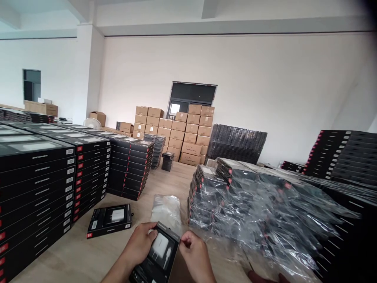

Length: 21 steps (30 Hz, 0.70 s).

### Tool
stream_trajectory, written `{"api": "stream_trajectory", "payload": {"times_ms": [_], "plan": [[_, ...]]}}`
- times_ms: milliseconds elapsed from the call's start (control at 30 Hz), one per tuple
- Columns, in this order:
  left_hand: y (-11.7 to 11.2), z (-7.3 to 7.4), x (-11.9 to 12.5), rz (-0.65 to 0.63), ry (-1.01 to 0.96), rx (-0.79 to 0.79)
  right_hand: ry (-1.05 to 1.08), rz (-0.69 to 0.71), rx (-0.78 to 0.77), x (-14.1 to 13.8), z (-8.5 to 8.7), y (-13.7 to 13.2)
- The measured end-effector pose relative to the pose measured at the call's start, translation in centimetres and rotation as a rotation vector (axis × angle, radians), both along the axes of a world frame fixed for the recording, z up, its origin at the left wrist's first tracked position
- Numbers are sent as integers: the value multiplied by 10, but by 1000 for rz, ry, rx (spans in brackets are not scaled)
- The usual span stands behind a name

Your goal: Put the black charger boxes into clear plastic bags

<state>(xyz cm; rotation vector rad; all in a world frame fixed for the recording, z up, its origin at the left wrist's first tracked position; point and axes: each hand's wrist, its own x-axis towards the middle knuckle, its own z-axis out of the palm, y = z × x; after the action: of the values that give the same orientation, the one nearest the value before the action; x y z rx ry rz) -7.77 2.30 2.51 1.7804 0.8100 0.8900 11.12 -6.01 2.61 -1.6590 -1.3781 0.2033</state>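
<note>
My left hand [143,243] grips a black retail box [160,251] by its left side, thumb on the front. The box is tilted, and its window shows a white charger plug and a white cable. At the box's upper right edge, my right hand [194,251] is closed in a pinch; whatever lies between its fingertips is hidden. Just beyond the box lies a pile of clear plastic bags [167,208] on the wooden table [173,179]. To the left, a similar charger box [110,220] rests flat, window up.
Tall stacks of black boxes [35,188] line the left. On the right stand plastic-wrapped boxes [238,204], loose film spilling toward me. Dark fingers [262,277] show at the lower right edge. Brown cartons [176,135] are piled by the far wall.
</note>
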Motion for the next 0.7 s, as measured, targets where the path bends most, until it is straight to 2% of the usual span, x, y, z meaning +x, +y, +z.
{"api": "stream_trajectory", "payload": {"times_ms": [267, 367, 467, 567, 700], "plan": [[2, -2, 5, -26, -48, -46, 22, 37, 67, -4, 12, -4], [-2, 0, 9, 76, -145, -58, 140, 99, 75, -6, 15, -4], [-11, 5, 15, 171, -338, -57, 384, 148, 95, -9, 18, -2], [-20, 13, 17, 104, -532, -76, 586, 184, 129, -9, 23, -3], [-18, 27, 7, -41, -621, -150, 622, 283, 136, -5, 35, -11]]}}
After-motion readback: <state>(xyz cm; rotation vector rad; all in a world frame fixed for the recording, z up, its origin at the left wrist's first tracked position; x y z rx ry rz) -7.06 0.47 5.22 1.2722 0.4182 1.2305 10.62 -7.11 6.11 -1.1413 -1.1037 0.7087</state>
